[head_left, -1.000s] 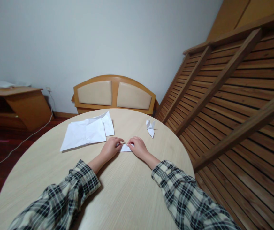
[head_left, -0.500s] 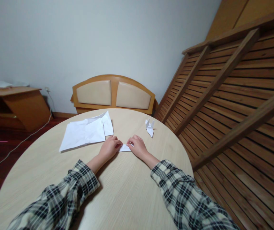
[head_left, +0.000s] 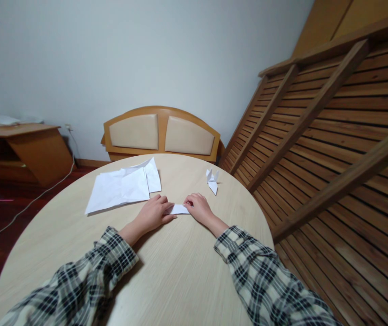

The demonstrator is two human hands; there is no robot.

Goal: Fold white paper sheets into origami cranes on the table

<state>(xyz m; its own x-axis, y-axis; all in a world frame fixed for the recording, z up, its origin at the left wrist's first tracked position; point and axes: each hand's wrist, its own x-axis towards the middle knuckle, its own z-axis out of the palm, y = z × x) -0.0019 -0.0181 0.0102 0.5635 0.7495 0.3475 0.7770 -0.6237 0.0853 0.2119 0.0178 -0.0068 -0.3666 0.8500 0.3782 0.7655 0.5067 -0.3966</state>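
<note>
A small strip of folded white paper [head_left: 179, 209] lies flat on the round table between my two hands. My left hand [head_left: 153, 211] rests over the strip's left end, its fingers on the paper and its thumb stretched out apart along the near edge. At the other end, my right hand [head_left: 199, 208] is closed, pinching the paper between thumb and fingertips. Beyond my right hand stands a small folded white paper figure [head_left: 212, 181] with pointed parts.
Several creased white sheets [head_left: 117, 190] lie on the table [head_left: 180, 271] at the left. A padded headboard [head_left: 162, 131] stands behind the table, and a wooden slatted frame [head_left: 316, 136] leans on the right. At the far left is a desk [head_left: 41, 154] with a white cable near it.
My left thumb has come away from its fingers and now stretches out toward the right. My right hand has shifted slightly right, so more of the strip shows.
</note>
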